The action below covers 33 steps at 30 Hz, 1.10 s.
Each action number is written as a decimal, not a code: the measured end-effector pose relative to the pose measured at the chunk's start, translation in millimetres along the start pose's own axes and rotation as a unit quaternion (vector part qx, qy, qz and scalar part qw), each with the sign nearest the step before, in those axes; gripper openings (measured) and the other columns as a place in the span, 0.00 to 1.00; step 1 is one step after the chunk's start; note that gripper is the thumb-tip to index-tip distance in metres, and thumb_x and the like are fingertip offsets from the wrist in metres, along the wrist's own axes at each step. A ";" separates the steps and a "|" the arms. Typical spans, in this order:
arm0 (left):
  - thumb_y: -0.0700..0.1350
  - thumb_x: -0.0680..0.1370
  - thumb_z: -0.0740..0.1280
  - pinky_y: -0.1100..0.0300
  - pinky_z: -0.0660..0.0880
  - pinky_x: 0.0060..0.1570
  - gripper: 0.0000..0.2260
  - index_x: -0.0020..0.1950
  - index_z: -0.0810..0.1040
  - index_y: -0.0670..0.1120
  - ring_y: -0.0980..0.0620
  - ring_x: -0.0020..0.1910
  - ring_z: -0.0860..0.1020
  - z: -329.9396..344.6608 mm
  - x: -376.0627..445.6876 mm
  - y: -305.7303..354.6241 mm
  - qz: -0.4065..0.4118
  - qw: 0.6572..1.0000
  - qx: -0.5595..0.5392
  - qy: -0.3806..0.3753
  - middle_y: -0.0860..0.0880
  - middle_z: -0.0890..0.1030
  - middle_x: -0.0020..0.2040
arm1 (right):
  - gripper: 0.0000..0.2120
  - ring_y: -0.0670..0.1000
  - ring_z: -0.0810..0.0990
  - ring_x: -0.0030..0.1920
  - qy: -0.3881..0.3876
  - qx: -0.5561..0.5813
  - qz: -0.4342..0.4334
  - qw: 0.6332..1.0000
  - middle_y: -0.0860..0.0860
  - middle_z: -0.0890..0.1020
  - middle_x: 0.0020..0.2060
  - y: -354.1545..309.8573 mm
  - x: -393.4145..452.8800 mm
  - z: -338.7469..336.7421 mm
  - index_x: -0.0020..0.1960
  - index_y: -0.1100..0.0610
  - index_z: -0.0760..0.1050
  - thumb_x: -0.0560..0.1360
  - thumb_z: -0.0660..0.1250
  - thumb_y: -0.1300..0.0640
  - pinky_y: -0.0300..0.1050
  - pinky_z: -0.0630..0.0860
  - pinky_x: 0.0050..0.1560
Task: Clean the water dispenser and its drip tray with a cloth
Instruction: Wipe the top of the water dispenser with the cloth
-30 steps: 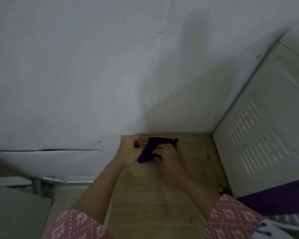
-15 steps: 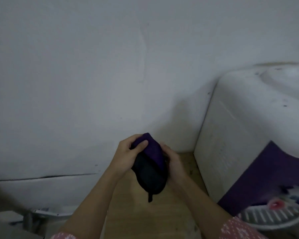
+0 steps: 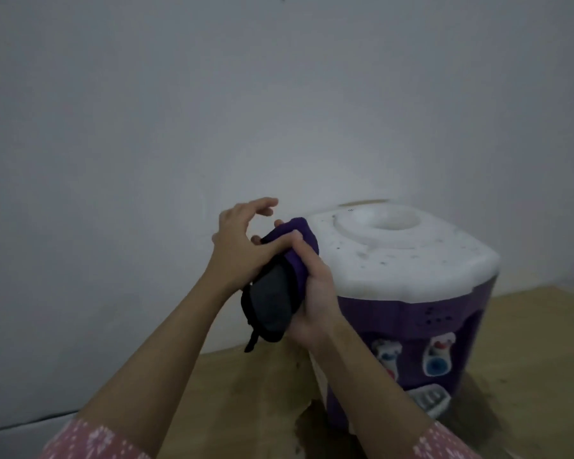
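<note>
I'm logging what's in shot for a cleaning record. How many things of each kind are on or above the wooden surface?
White-topped purple water dispenser: 1
White slotted drip tray: 1
Dispenser taps: 2
Dark purple cloth, gripped by right hand, left hand on it: 1
Total: 5

Two hands (image 3: 246, 250) are seen, one cloth (image 3: 279, 286), one water dispenser (image 3: 408, 270) with two taps (image 3: 438, 357) and one drip tray (image 3: 428, 397), at four o'clock.
</note>
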<state>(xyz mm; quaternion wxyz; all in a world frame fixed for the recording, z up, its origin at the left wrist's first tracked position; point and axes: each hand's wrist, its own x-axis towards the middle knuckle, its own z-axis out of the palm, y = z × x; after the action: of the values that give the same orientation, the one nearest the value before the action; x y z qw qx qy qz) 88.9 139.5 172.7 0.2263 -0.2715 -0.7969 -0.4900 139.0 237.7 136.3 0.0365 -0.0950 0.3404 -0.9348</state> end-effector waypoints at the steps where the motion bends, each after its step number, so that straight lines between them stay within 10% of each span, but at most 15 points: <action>1: 0.54 0.69 0.72 0.76 0.64 0.50 0.18 0.57 0.73 0.59 0.59 0.60 0.67 3.3 2.3 12.7 0.005 1.000 -0.006 0.002 0.59 0.76 0.52 | 0.15 0.52 0.83 0.48 -0.001 -0.020 -0.006 1.000 0.54 0.85 0.45 -11.6 -7.3 -0.5 0.47 0.54 0.83 0.66 0.70 0.46 0.48 0.80 0.46; 7: 0.46 0.78 0.63 0.65 0.70 0.48 0.06 0.52 0.78 0.52 0.58 0.51 0.77 39.0 -1.0 65.3 -0.018 0.989 -0.144 0.008 0.54 0.80 0.49 | 0.17 0.50 0.79 0.32 0.033 -0.134 -0.110 0.984 0.57 0.80 0.39 -89.6 -48.7 -16.7 0.60 0.64 0.72 0.73 0.65 0.61 0.40 0.75 0.31; 11: 0.41 0.76 0.66 0.63 0.73 0.48 0.07 0.52 0.78 0.51 0.60 0.48 0.77 72.1 -11.8 83.4 -0.019 0.997 -0.076 -0.006 0.56 0.79 0.44 | 0.12 0.49 0.78 0.32 0.075 -0.278 -0.166 0.943 0.55 0.80 0.44 -140.7 -66.0 -33.5 0.54 0.50 0.68 0.73 0.68 0.51 0.42 0.75 0.32; 19: 0.42 0.75 0.67 0.69 0.65 0.48 0.10 0.54 0.77 0.51 0.58 0.55 0.72 126.5 -27.2 103.8 0.026 0.991 0.102 -0.081 0.56 0.77 0.51 | 0.10 0.55 0.75 0.37 0.162 -0.784 -0.209 0.562 0.52 0.76 0.40 -215.5 -78.1 -106.6 0.50 0.51 0.60 0.76 0.60 0.48 0.45 0.68 0.36; 24: 0.48 0.74 0.67 0.63 0.59 0.58 0.16 0.61 0.74 0.50 0.53 0.64 0.65 146.9 -25.5 99.4 0.048 0.961 0.249 -0.110 0.53 0.72 0.60 | 0.09 0.55 0.74 0.36 0.139 -0.812 -0.179 0.538 0.53 0.75 0.43 -226.0 -85.0 -131.9 0.51 0.51 0.59 0.75 0.54 0.48 0.46 0.66 0.37; 30: 0.64 0.67 0.68 0.50 0.51 0.68 0.40 0.73 0.55 0.51 0.54 0.72 0.53 167.2 -18.4 87.5 -0.014 0.925 0.346 -0.157 0.54 0.57 0.73 | 0.16 0.57 0.70 0.51 -0.017 -0.906 -0.248 0.344 0.50 0.73 0.59 -195.5 -66.6 -144.1 0.65 0.49 0.65 0.79 0.51 0.48 0.46 0.70 0.41; 33: 0.65 0.66 0.69 0.51 0.48 0.67 0.43 0.74 0.53 0.51 0.57 0.71 0.51 172.4 -15.0 78.6 -0.012 0.926 0.338 -0.168 0.55 0.56 0.73 | 0.15 0.57 0.70 0.51 -0.029 -0.894 -0.265 0.359 0.47 0.76 0.58 -193.2 -60.2 -157.0 0.63 0.48 0.71 0.80 0.53 0.49 0.46 0.73 0.42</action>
<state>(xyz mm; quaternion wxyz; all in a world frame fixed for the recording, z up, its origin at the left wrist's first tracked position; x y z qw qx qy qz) 135.3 321.4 143.1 0.1618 -0.2474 -0.9448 -0.1412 165.5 492.4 133.6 -0.3098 -0.1838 0.9321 -0.0385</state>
